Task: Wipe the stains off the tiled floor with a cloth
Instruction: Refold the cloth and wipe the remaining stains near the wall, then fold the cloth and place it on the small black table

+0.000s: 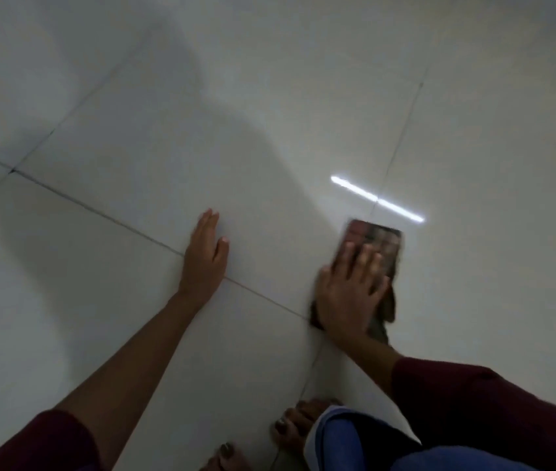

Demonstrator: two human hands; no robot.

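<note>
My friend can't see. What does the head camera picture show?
A person's right hand presses a dark cloth flat on a pale tiled floor, while the left hand rests flat beside it. Bare toes show below.

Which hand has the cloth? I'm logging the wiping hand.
The right hand: its spread fingers press flat on the dark cloth. The left hand lies flat on bare floor.
</note>
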